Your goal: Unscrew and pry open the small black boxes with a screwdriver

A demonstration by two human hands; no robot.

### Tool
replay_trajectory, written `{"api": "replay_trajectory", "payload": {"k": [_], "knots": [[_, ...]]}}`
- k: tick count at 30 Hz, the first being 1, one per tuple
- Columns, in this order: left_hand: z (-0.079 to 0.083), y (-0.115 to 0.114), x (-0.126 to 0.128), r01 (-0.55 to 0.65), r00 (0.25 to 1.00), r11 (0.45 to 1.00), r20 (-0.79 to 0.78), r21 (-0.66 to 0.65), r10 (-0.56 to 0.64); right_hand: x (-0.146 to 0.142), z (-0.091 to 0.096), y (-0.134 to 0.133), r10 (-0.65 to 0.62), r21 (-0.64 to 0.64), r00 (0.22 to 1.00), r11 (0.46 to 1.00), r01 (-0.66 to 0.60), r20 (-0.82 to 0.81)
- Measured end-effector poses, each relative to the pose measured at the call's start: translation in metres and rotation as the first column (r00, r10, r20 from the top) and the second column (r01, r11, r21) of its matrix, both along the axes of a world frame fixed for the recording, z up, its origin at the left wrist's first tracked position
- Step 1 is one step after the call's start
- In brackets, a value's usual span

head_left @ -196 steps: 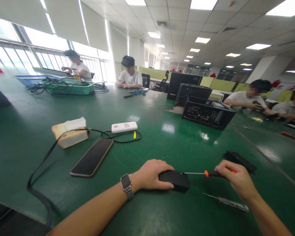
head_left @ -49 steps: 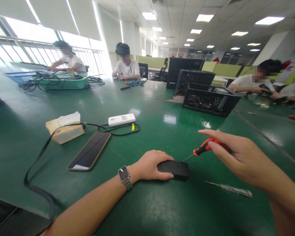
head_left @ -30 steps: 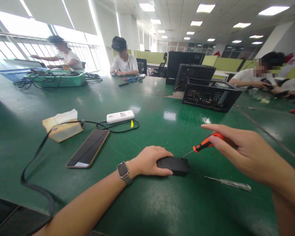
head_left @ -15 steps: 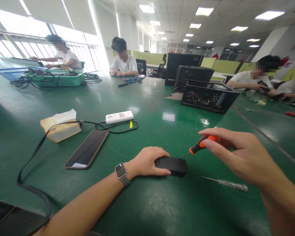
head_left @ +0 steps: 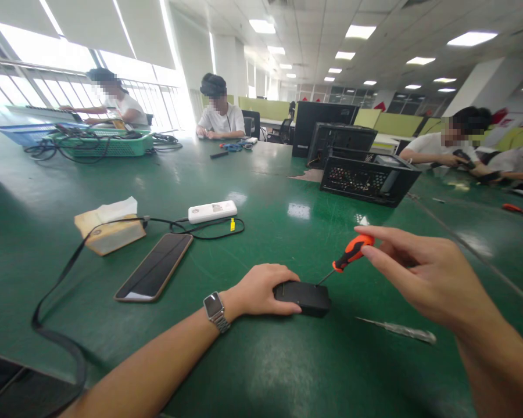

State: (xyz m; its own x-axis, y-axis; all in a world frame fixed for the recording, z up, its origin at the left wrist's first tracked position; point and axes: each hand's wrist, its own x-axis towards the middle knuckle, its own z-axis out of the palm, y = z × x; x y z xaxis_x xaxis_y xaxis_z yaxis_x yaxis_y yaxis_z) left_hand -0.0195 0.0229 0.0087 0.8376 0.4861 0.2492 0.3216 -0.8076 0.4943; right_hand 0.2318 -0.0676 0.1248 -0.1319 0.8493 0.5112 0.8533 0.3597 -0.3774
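Observation:
On the green tabletop lies a small black rectangular box (head_left: 307,297), whose exact kind I cannot make out. My left hand (head_left: 265,288), with a watch on its wrist, is closed around the box's left end. The thumb presses its near side and the fingers its far side. My right hand (head_left: 422,273) pinches the end of an orange-and-black screwdriver (head_left: 351,253) between thumb and fingertips. The screwdriver slants down to the left, its tip at the box's top far edge near the right end. Close by, a clear-handled thin screwdriver (head_left: 401,331) rests below my right hand.
To the left lie a phone (head_left: 154,268), a tissue pack (head_left: 108,229) and a white power bank (head_left: 212,212) with a black cable. Black computer cases (head_left: 370,180) stand at the back right, a green basket (head_left: 108,146) of cables back left. Several people sit around.
The screwdriver stands a little steeper, and the right fingertips sit nearer its handle end. My left hand and the box stay in place; the view has tilted slightly.

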Motion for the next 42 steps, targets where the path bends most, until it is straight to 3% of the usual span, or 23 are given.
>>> {"api": "replay_trajectory", "payload": {"k": [5, 10, 15, 26, 30, 33, 37, 40, 42], "knots": [[-0.001, 0.001, 0.0, -0.006, 1.0, 1.0, 0.003, -0.003, 0.006, -0.002, 0.0, 0.0, 0.01, -0.065, 0.996, 0.998, -0.016, -0.083], [0.0, 0.0, 0.0, -0.007, 1.0, 1.0, 0.0, -0.001, 0.007, -0.006, -0.001, 0.001, 0.018, -0.029, 0.997, 0.999, -0.02, -0.075], [0.0, 0.0, 0.001, -0.009, 1.0, 1.0, -0.004, -0.008, 0.009, -0.005, 0.002, 0.0, 0.013, -0.081, 0.997, 0.997, -0.019, -0.07], [0.001, 0.0, 0.001, -0.022, 1.0, 1.0, -0.008, -0.019, 0.022, 0.021, 0.011, -0.008, 0.025, -0.227, 0.998, 0.974, -0.011, 0.058], [0.0, 0.0, 0.0, -0.024, 1.0, 0.999, 0.005, -0.033, 0.024, 0.043, 0.01, -0.003, 0.01, -0.348, 0.996, 0.937, 0.024, 0.094], [-0.001, -0.001, -0.001, -0.023, 1.0, 0.999, 0.013, -0.043, 0.024, 0.067, -0.005, -0.003, -0.057, -0.437, 0.998, 0.898, 0.058, 0.016], [0.0, -0.003, 0.0, -0.035, 0.998, 0.998, 0.055, -0.045, 0.037, 0.093, -0.056, -0.005, -0.15, -0.477, 0.982, 0.875, 0.077, -0.117], [0.0, -0.004, 0.0, -0.075, 0.994, 0.997, 0.081, -0.026, 0.077, 0.1, -0.098, -0.003, -0.129, -0.53, 0.989, 0.845, 0.074, -0.067], [0.0, -0.004, -0.001, -0.127, 0.987, 0.992, 0.096, -0.012, 0.128, 0.1, -0.115, 0.002, -0.116, -0.542, 0.993, 0.835, 0.093, -0.008]]}}
